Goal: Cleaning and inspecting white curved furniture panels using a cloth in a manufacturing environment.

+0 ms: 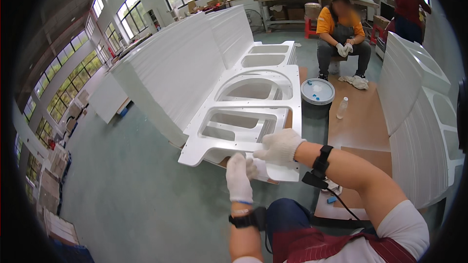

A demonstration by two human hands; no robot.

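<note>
A white panel (217,106) with large cutouts lies on a stack of similar panels in front of me. Both my hands wear white knit gloves and are close together at its near edge. My left hand (239,179) is closed around the rim at the curved notch, thumb side up. Just to its right, my right hand (281,145) rests closed on the panel below the rectangular cutout. Its fingers are bent toward the left, and what they hold, if anything, is hidden.
Tall white stacked panels (170,63) stand behind on the left, more stacked panels (419,131) on the right. A round white lid (318,98) with small blue pieces and a clear bottle (342,108) stand near brown cardboard (358,131). A seated person (340,34) faces me.
</note>
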